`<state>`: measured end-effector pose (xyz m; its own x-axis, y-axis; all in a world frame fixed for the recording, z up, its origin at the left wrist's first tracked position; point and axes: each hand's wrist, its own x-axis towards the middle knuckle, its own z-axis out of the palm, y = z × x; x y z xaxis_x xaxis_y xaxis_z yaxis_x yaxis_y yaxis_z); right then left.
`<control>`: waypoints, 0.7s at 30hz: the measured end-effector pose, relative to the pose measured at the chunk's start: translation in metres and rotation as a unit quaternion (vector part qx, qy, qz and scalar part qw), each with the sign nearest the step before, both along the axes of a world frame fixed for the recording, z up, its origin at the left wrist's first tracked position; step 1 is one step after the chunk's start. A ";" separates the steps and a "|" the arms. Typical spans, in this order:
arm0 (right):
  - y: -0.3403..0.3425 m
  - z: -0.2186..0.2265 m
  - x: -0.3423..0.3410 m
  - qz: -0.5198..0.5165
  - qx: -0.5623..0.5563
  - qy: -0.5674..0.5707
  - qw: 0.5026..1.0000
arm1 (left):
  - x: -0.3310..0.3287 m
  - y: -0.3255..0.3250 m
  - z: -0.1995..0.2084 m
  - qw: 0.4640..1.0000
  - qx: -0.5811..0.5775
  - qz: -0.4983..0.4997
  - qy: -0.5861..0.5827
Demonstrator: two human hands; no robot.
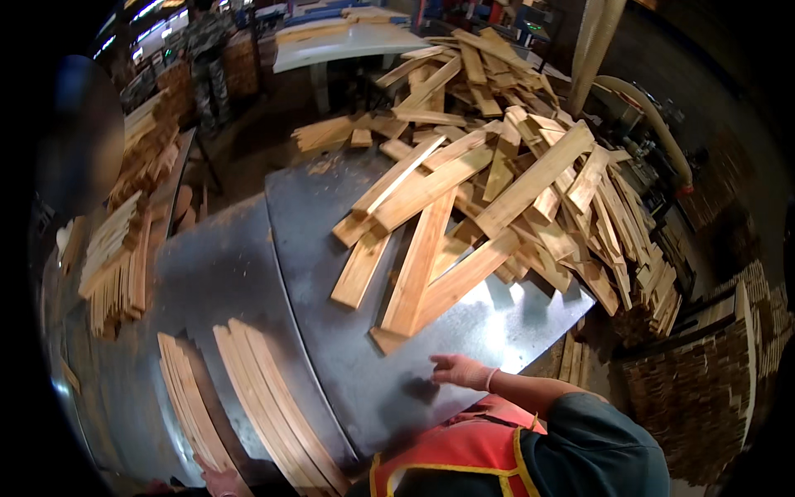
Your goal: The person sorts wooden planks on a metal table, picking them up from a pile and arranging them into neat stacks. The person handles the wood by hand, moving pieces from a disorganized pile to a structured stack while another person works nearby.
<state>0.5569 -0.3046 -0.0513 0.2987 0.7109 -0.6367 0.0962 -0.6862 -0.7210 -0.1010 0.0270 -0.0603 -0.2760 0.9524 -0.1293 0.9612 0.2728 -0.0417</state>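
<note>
My right hand (pixel 461 371), in a pale pinkish glove, hovers over the metal tabletop (pixel 364 377) with its fingers partly stretched and holding nothing. Just beyond it lies the near edge of a loose heap of wooden boards (pixel 439 311). At the lower left, my left hand (pixel 220 480) grips the near end of a narrow row of wooden strips (pixel 192 398); the picture's edge cuts off part of this hand. Beside that row, a second row of strips (pixel 269 398) lies side by side on the metal, its near end close to my body.
Boards pile high at the far right of the table. A stack of strips (pixel 124 257) stands at the left. Behind are a pale table (pixel 348 45) and a person (pixel 207 66) in patterned clothes. Stacked wood (pixel 696 389) and a hose (pixel 654 116) are at the right.
</note>
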 end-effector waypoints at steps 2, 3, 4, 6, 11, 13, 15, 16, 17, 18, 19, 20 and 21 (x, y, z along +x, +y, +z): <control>-0.007 -0.036 0.061 -0.233 0.103 -0.009 0.967 | 0.070 0.003 0.064 0.999 -0.041 0.014 0.019; -0.002 -0.035 0.113 -0.265 0.158 -0.050 0.950 | 0.096 -0.010 0.082 0.998 0.037 -0.041 -0.034; 0.020 -0.010 0.139 -0.411 0.303 0.008 0.860 | 0.110 -0.022 0.090 0.986 0.113 -0.092 -0.083; 0.020 -0.009 0.255 -0.558 0.278 -0.078 0.778 | 0.145 -0.023 0.087 0.950 0.195 -0.214 -0.118; 0.046 -0.003 0.393 -0.690 0.285 0.074 0.661 | 0.313 -0.097 0.039 0.883 0.132 -0.266 -0.364; 0.048 -0.019 0.409 -0.673 0.269 0.029 0.688 | 0.374 -0.121 0.052 0.883 0.070 -0.393 -0.248; 0.083 0.006 0.347 -0.576 0.317 0.053 0.752 | 0.421 -0.165 0.089 0.899 0.022 -0.407 -0.159; 0.078 0.014 0.323 -0.536 0.345 0.100 0.764 | 0.444 -0.180 0.098 0.891 0.012 -0.422 -0.170; 0.067 0.017 0.298 -0.497 0.373 0.145 0.770 | 0.469 -0.196 0.105 0.882 0.004 -0.441 -0.166; 0.057 0.014 0.269 -0.463 0.376 0.121 0.793 | 0.495 -0.207 0.110 0.871 -0.001 -0.464 -0.164; 0.047 0.006 0.232 -0.428 0.379 0.098 0.814 | 0.520 -0.213 0.113 0.841 0.025 -0.508 -0.184; 0.038 0.001 0.194 -0.416 0.371 0.117 0.822 | 0.543 -0.217 0.117 0.805 0.052 -0.554 -0.207; 0.033 0.013 0.152 -0.389 0.382 0.147 0.825 | 0.567 -0.221 0.119 0.808 0.035 -0.554 -0.197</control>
